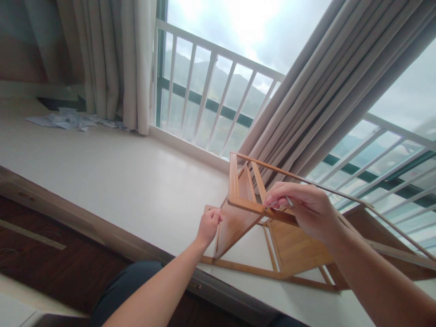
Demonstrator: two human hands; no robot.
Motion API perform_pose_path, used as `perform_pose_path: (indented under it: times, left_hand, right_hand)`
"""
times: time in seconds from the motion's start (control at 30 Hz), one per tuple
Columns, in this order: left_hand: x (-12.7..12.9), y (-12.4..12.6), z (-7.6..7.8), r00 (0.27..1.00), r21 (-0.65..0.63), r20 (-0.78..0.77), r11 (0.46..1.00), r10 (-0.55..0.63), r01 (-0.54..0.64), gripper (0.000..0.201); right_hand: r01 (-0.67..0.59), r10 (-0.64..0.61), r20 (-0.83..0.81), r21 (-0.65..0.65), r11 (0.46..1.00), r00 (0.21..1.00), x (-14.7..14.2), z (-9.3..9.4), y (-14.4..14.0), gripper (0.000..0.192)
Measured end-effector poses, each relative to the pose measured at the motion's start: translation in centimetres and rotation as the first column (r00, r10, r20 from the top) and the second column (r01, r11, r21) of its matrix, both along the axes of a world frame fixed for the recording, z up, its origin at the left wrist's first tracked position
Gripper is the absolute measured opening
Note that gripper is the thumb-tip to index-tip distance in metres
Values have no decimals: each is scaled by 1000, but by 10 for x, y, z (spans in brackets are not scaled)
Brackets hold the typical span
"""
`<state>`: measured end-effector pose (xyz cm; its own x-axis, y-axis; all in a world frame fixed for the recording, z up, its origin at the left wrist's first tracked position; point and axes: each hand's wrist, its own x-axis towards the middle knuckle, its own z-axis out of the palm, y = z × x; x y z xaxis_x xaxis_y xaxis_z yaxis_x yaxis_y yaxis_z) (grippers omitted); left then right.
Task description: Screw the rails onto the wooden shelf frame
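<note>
Steel, thin and bright, shows between the fingertips of the right hand [308,211]: a small bent metal key [279,204] pinched narrowly, its tip set against the top rail of the pale bamboo slatted rack [245,200]. The left hand [208,225] is curled loosely shut against the rack's lower side panel, steadying it.

The rack stands tilted on the smooth off-white window ledge [119,172], its near frame lying flat and its upper frame leaning toward the grey pleated curtain [327,86]. The likeliest trouble is the slim key slipping out of its seat, since the pinch is light and the rail narrow; it could then skate across the varnished wood and scratch it. The ledge looks slick, so a hard push could slide the whole frame away from the bracing hand. The slats are thin and flat, and the joints look open enough to rack sideways.

Behind, white metal railing bars [204,91] cross the glass.
</note>
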<state>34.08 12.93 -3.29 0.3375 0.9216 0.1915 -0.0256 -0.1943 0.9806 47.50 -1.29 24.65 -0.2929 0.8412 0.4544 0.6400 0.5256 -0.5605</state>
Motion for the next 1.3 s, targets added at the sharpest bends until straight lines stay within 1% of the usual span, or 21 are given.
perform_pose_path:
  times: [0.1,0.23,0.33,0.37,0.43,0.53,0.6,0.7,0.77,0.87,0.97,1.2,1.3]
  left_hand:
    - [0,0,0,1000,-12,7,1000,7,-7,48]
    - [0,-1,0,1000,-24,10,1000,10,-10,48]
    - [-1,-1,2,1000,-27,10,1000,12,-11,49]
    - [-1,0,2,1000,-28,10,1000,10,-10,49]
    - [-1,0,2,1000,-28,11,1000,5,-5,49]
    - [0,-1,1,1000,-24,13,1000,2,-1,49]
    - [0,-1,1,1000,-22,18,1000,2,-2,49]
    - [-1,0,1,1000,-21,21,1000,2,-2,49]
    - [-1,0,1,1000,-20,17,1000,4,-4,49]
    - [-1,1,1,1000,-17,12,1000,7,-7,49]
    - [-1,0,1,1000,-14,13,1000,4,-4,50]
    - [-1,0,0,1000,-24,12,1000,4,-4,49]
    - [-1,1,-1,1000,-29,4,1000,3,-3,49]
  right_hand:
    - [-10,10,-2,11,1000,1000,0,-1,1,25]
    - [-23,22,12,18,1000,1000,-1,-1,1,23]
    - [1,-5,56,71,997,998,-1,-2,0,18]
    - [-1,-6,78,99,995,997,-1,-2,-1,19]
    - [-44,26,125,142,989,992,-1,-2,-2,24]
    - [-90,65,162,155,984,985,-2,-1,-4,29]
    - [-81,57,169,137,987,984,-4,2,-7,31]
    - [-86,79,154,41,995,985,-4,5,-11,40]
    - [-85,86,95,-16,996,992,-3,5,-12,44]
    - [-78,77,-22,-63,995,997,-2,4,-11,44]
    - [-77,70,-69,-102,992,995,-2,3,-9,43]
    - [-80,77,-37,-103,991,996,-2,4,-8,38]
    - [-71,70,-24,-52,996,997,-2,3,-5,34]
